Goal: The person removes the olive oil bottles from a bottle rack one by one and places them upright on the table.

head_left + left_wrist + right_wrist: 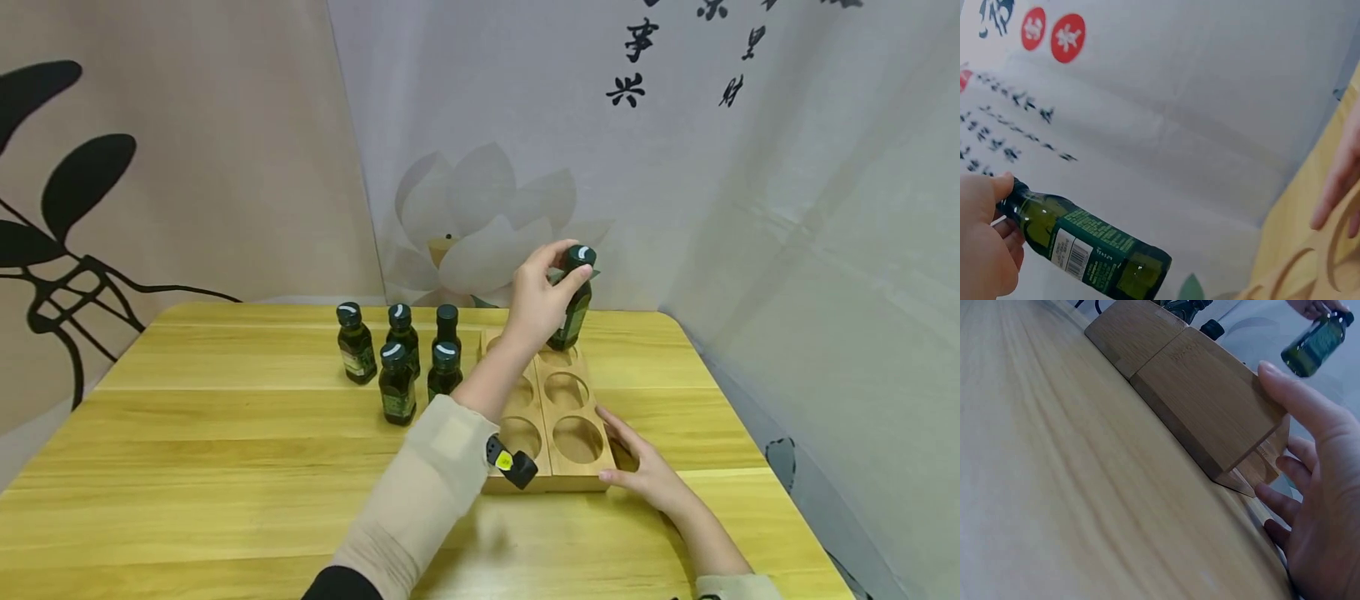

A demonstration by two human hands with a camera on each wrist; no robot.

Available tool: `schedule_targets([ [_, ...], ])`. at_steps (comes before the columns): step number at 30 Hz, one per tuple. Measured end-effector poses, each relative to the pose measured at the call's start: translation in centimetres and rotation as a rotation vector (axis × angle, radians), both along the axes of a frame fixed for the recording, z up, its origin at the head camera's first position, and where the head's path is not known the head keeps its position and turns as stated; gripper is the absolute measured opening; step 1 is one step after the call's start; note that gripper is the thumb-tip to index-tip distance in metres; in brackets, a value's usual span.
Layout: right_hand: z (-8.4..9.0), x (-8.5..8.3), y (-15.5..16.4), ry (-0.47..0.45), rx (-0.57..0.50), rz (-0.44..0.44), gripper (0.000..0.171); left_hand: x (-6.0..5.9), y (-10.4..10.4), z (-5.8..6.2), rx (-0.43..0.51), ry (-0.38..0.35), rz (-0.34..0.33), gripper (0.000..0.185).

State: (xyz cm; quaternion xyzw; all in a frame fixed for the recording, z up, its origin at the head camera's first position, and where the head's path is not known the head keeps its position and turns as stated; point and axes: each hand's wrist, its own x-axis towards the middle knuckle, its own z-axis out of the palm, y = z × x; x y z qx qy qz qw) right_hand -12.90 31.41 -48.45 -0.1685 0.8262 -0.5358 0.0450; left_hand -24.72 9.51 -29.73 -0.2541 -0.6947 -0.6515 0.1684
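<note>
My left hand [545, 293] pinches a dark green glass bottle [572, 312] by its neck, just under the cap. The bottle is slightly tilted, its base over the far right hole of a wooden holder [551, 425] with two rows of round holes. In the left wrist view, the bottle's green label [1094, 251] with a barcode faces the camera. My right hand [647, 471] rests against the holder's near right corner, thumb at the front and fingers along the right side. My left forearm hides part of the holder's left row.
Several similar dark green bottles [397, 392] with dark caps stand upright left of the holder on the wooden table [225, 450]. A printed cloth backdrop [480, 125] hangs behind the table, and pale fabric [825, 317] borders the right edge.
</note>
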Motion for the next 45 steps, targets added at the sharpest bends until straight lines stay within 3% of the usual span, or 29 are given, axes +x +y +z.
schedule_targets([
  [19,0.0,0.0,-0.2,0.013,0.03,-0.001,0.084,3.3,-6.5,4.9,-0.059,0.107,0.048,0.033],
  [35,0.3,-0.2,-0.1,-0.014,0.021,-0.005,0.085,4.3,-13.2,6.4,-0.024,0.123,0.129,0.03],
  [45,0.1,-0.1,0.0,-0.018,0.001,-0.004,0.085,4.9,-16.6,7.0,0.0,0.116,0.217,0.028],
])
